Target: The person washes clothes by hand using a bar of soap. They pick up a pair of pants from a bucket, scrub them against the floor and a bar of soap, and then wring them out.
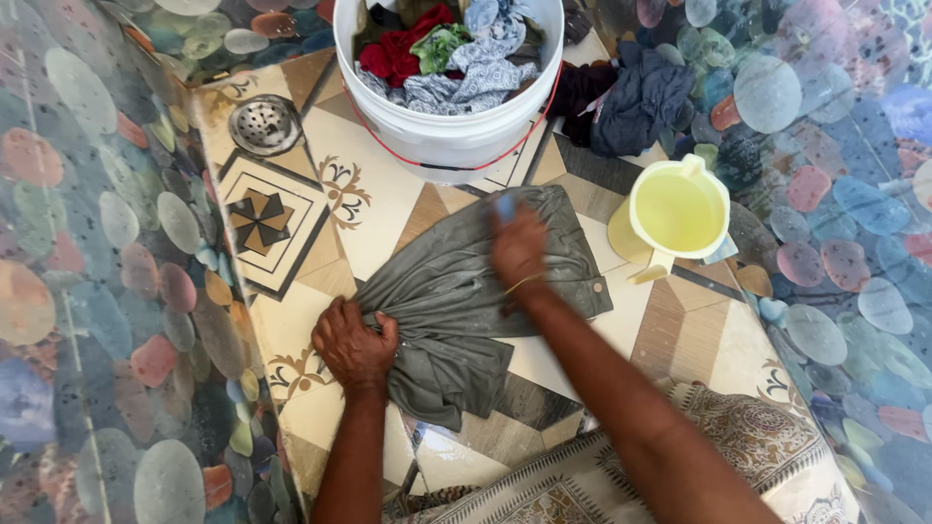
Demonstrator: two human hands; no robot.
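Note:
A wet grey garment (456,291) lies spread on the patterned tile floor (388,209). My left hand (354,344) is clenched on a bunched part of it at its near left side. My right hand (517,247) presses down on the garment's far end and grips a small blue object (505,206), blurred and mostly hidden under the fingers.
A white bucket (456,146) full of mixed clothes stands just beyond the garment. Dark clothes (631,97) lie heaped to its right. A pale yellow jug (678,209) sits on the floor at right. A round metal drain (264,124) is at far left. Pebble-pattern walls flank both sides.

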